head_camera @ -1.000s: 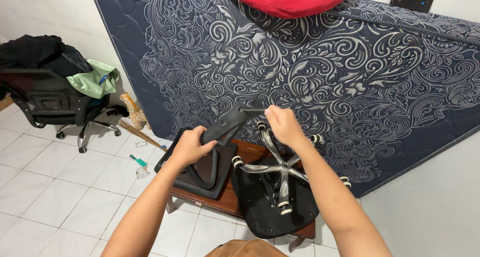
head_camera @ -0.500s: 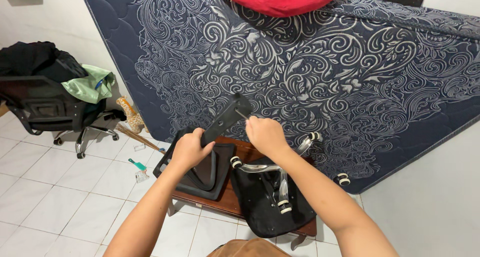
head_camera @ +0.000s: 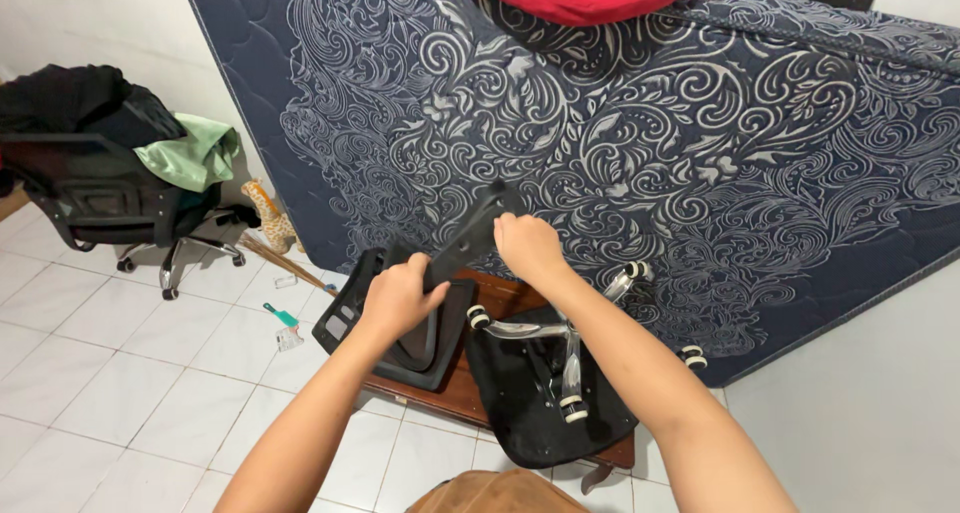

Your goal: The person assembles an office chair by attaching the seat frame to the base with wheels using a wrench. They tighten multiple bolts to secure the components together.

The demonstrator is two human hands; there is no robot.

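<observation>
One black plastic armrest bracket (head_camera: 465, 238), grasped by left hand (head_camera: 400, 295) and right hand (head_camera: 527, 246); one upturned black chair seat (head_camera: 520, 413) with chrome castor base (head_camera: 565, 338) beside; patterned navy mattress (head_camera: 700, 153) behind.

White tiled floor (head_camera: 90, 373), patterned navy mattress (head_camera: 640, 143) against the wall (head_camera: 860, 413).

Over the last second the black chair armrest (head_camera: 462, 241) has swung up from lying nearly level to standing steeply tilted, its far end raised against the patterned mattress (head_camera: 700, 163). The right hand (head_camera: 528, 247) has drawn in closer to the left hand (head_camera: 400, 295) along it.
</observation>
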